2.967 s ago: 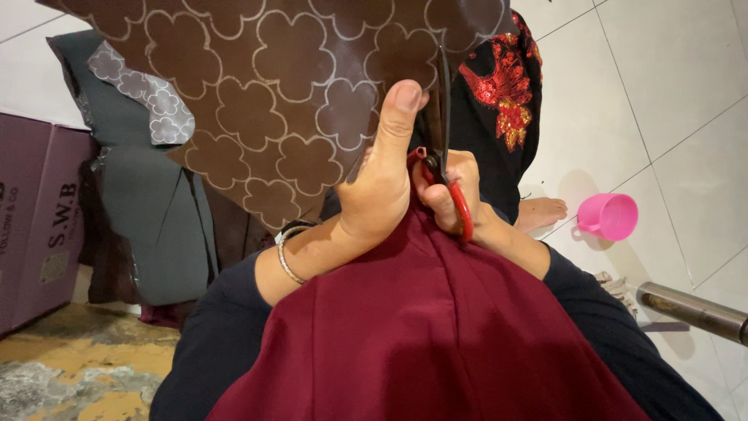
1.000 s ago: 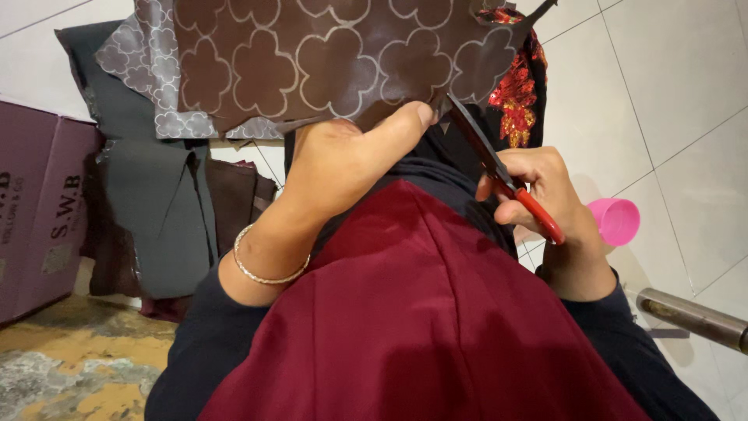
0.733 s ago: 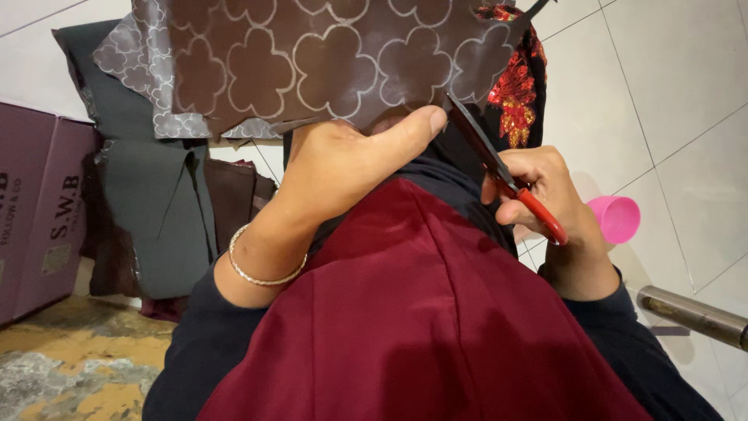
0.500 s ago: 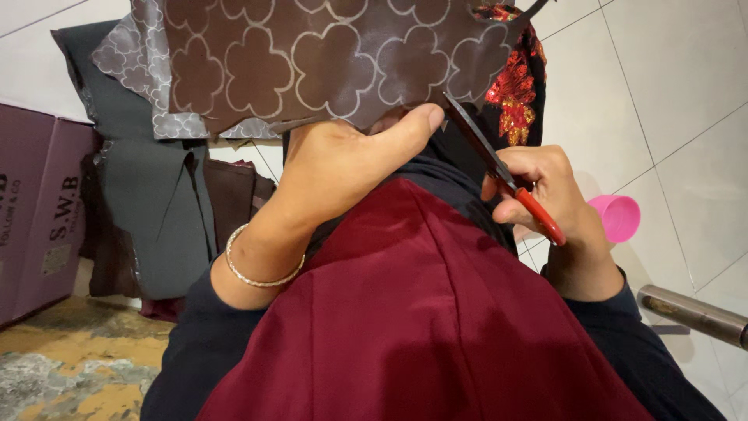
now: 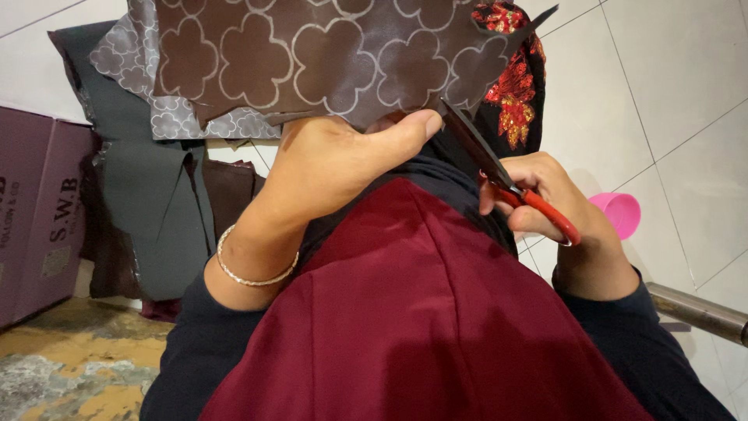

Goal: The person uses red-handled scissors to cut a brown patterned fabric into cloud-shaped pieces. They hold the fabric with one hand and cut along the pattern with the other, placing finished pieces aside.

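Observation:
My left hand (image 5: 327, 168) pinches the lower edge of a brown cloth with a pale flower-outline pattern (image 5: 312, 54), holding it up at the top of the head view; a thin bracelet sits on that wrist. My right hand (image 5: 557, 206) grips red-handled scissors (image 5: 506, 183), whose dark blades point up-left and meet the cloth's lower right edge beside my left thumb. A dark red cloth (image 5: 421, 312) covers my lap below both hands.
Grey and dark fabric pieces (image 5: 148, 179) lie on the floor at left, beside a purple cardboard box (image 5: 35, 210). Black fabric with red sequin flowers (image 5: 514, 86) hangs behind the scissors. A pink plastic cup (image 5: 619, 212) and a metal tube (image 5: 701, 312) rest on the white tiles (image 5: 670, 93) at right.
The brown cloth has been turned and lifted flatter since three seconds ago, and my right hand has come out from behind it. In the last second the scissors have crept slightly up-left.

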Demonstrator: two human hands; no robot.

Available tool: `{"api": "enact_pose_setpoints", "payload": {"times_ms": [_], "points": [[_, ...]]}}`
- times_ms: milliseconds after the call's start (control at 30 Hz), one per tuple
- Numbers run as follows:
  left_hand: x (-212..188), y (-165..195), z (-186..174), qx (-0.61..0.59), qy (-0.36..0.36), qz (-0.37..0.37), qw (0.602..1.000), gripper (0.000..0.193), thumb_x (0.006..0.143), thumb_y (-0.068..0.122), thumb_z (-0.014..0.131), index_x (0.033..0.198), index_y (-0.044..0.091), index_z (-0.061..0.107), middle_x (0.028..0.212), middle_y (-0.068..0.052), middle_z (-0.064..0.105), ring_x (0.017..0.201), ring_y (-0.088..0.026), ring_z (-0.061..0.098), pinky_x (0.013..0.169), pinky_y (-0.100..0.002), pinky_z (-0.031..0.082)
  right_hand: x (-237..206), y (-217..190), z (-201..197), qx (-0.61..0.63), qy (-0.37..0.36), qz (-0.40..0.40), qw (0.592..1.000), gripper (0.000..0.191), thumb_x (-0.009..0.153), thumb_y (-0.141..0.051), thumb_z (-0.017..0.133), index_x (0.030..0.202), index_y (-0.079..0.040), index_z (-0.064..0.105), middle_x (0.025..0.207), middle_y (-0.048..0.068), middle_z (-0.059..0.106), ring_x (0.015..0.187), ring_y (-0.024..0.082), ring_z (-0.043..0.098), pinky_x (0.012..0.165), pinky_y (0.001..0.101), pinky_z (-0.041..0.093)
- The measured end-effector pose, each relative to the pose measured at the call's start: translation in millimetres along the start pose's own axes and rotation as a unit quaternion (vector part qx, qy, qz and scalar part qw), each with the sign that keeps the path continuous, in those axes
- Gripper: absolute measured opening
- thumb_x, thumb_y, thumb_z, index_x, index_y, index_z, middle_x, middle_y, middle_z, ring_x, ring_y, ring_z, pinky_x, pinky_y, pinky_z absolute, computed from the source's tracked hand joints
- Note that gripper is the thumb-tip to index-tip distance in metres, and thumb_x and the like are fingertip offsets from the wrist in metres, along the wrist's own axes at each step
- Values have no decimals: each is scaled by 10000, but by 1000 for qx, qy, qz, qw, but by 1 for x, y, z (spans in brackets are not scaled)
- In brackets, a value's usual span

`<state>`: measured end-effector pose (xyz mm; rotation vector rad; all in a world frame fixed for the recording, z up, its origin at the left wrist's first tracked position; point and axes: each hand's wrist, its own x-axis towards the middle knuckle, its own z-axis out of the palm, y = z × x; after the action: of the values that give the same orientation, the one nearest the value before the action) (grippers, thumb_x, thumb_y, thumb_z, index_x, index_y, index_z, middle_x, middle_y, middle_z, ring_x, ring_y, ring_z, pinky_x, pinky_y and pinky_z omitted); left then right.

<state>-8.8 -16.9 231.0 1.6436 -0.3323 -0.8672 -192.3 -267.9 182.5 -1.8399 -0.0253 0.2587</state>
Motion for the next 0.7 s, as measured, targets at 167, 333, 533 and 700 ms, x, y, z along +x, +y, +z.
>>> {"api": "enact_pose_setpoints", "payload": {"times_ms": [167, 333, 533, 700], "points": [[3, -2, 0, 25, -11, -5, 1000, 354, 836, 353, 819, 738, 13, 798, 706, 42, 749, 652, 6, 654, 594, -185, 537, 0, 2, 4, -49, 29, -4, 998, 710, 828, -745, 704, 859, -36, 678, 647, -52, 490, 546, 46, 470, 501, 231, 355], [2, -5, 0, -42, -30, 69, 996, 252, 864, 283, 810, 851, 31, 810, 810, 64, 761, 727, 13, 655, 647, -188, 546, -1, 5, 5, -34, 35, -2, 999, 724, 812, -778, 678, 812, -55, 647, 624, -54, 478, 541, 46, 455, 495, 228, 341], [4, -10, -2, -35, -62, 149, 986, 192, 915, 229, 791, 937, 39, 776, 873, 47, 740, 779, -28, 638, 711, -228, 544, 0, 9, 7, -19, 20, -23, 999, 747, 810, -832, 612, 715, -93, 558, 620, -51, 501, 529, 44, 459, 490, 226, 333], [11, -15, -5, 49, -52, 266, 961, 266, 918, 216, 804, 1112, 46, 737, 1067, -6, 755, 973, -110, 695, 901, -288, 567, -3, 7, 10, -9, 21, -20, 1000, 719, 816, -806, 609, 666, -115, 480, 587, -54, 472, 495, 40, 445, 456, 233, 325]]}}
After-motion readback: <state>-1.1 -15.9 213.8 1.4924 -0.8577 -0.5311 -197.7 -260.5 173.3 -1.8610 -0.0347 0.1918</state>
